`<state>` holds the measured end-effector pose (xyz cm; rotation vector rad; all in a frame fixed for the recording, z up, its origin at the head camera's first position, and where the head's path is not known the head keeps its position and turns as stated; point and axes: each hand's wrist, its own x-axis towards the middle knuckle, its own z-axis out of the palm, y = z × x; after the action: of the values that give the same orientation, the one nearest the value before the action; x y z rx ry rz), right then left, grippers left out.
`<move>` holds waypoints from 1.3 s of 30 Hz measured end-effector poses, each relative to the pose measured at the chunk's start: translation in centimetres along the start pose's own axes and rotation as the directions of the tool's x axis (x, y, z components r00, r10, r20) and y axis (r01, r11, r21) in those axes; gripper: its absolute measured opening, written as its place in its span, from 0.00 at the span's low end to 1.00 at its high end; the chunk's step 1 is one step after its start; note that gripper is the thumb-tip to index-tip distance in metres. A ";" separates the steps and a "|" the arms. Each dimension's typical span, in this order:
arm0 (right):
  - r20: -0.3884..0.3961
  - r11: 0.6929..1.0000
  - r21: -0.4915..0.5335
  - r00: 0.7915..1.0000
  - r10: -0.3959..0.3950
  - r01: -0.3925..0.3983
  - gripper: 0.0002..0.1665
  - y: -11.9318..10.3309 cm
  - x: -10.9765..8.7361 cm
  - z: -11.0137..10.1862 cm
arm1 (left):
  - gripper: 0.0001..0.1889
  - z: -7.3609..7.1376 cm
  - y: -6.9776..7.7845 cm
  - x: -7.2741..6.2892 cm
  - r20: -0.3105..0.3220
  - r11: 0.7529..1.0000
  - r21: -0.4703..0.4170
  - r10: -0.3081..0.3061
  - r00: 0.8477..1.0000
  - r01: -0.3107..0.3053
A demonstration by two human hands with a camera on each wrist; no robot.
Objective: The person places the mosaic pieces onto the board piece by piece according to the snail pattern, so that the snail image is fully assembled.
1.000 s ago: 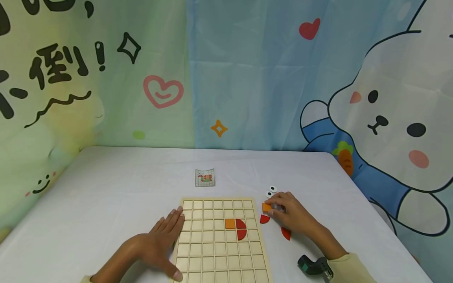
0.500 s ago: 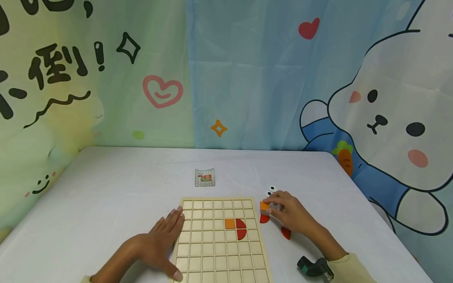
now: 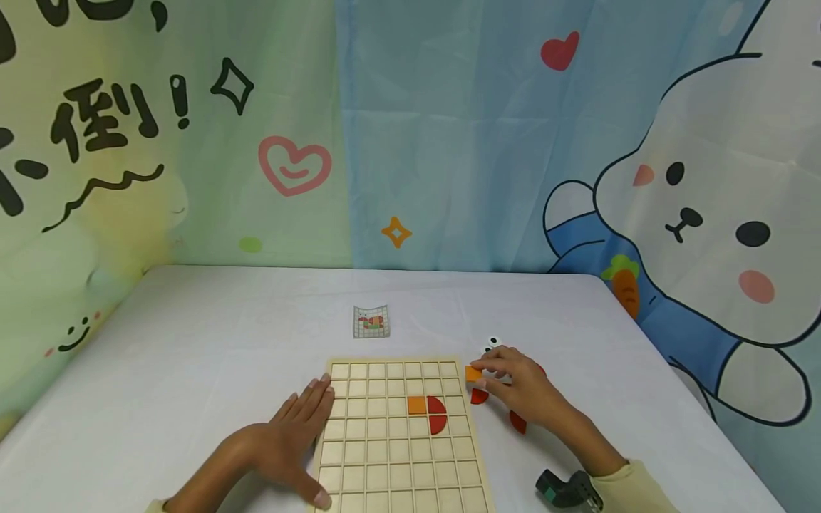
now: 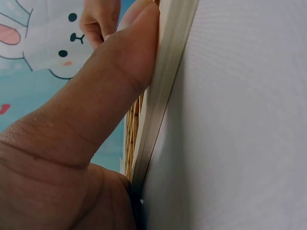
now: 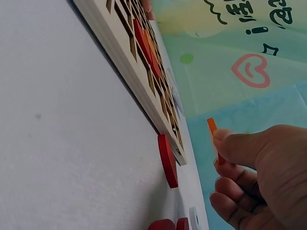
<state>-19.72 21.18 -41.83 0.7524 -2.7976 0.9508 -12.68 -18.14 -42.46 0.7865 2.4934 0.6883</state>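
A wooden grid board (image 3: pixel 378 456) lies flat on the white table. My left hand (image 3: pixel 288 442) rests along its left side, fingers straight, with the thumb (image 4: pixel 120 62) over the edge. Beyond the board's right edge my right hand (image 3: pixel 529 388) pinches an orange square tile (image 3: pixel 472 374) between thumb and fingers; the right wrist view shows this tile (image 5: pixel 211 125) edge-on, raised above the table. Set in the grid are another orange square (image 3: pixel 417 405) and two red quarter-round tiles, an upper one (image 3: pixel 437 405) and a lower one (image 3: pixel 438 425).
One loose red tile (image 3: pixel 479 397) lies just below the pinched tile, and a second red tile (image 3: pixel 518 422) lies farther right. White eye pieces (image 3: pixel 493 342) sit behind the right hand, partly hidden. A small pattern card (image 3: pixel 370 322) lies beyond the board. A printed curtain (image 3: pixel 449 142) hangs behind.
My right hand has moved a little left with the orange square tile, closer to the board's right edge. The left hand and the board stay where they were.
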 end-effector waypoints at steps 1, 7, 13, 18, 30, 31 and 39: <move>-0.003 1.000 -0.001 1.000 -0.001 0.001 0.16 -0.1 0.0 0.0 | 0.75 0.0 -0.1 0.0 -0.004 1.000 -0.001 0.002 1.000 -0.002; -0.022 0.999 0.029 0.999 -0.036 0.036 0.17 -0.4 -0.1 -0.1 | 0.76 0.5 -0.7 0.3 -0.031 0.999 0.046 -0.010 0.999 0.012; -0.036 0.989 0.103 0.994 -0.099 0.102 0.17 -0.9 0.0 0.1 | 0.75 0.3 -0.3 0.2 -0.021 1.000 0.003 -0.005 1.000 0.005; -0.015 0.982 0.138 0.992 -0.128 0.129 0.16 -2.0 -0.1 0.8 | 0.75 0.4 -0.5 0.1 -0.019 0.999 0.027 -0.022 1.000 0.022; 0.169 0.974 0.216 0.979 -0.111 0.073 0.15 -4.8 -0.9 2.4 | 0.74 -0.2 0.5 -0.2 -0.011 1.000 0.004 -0.001 1.000 0.001; 0.172 0.973 0.216 0.977 -0.122 0.084 0.15 -4.9 -1.0 2.6 | 0.74 -0.2 0.6 -0.1 -0.014 1.000 0.013 -0.008 1.000 0.008; 0.171 0.970 0.202 0.970 -0.173 0.138 0.16 -5.4 -1.1 3.4 | 0.76 0.1 0.3 0.0 -0.026 0.999 0.023 -0.041 0.999 0.041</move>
<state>-15.96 15.94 -41.89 1.1261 -2.7748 1.1844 -12.48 -17.84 -42.39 0.7371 2.5373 0.6597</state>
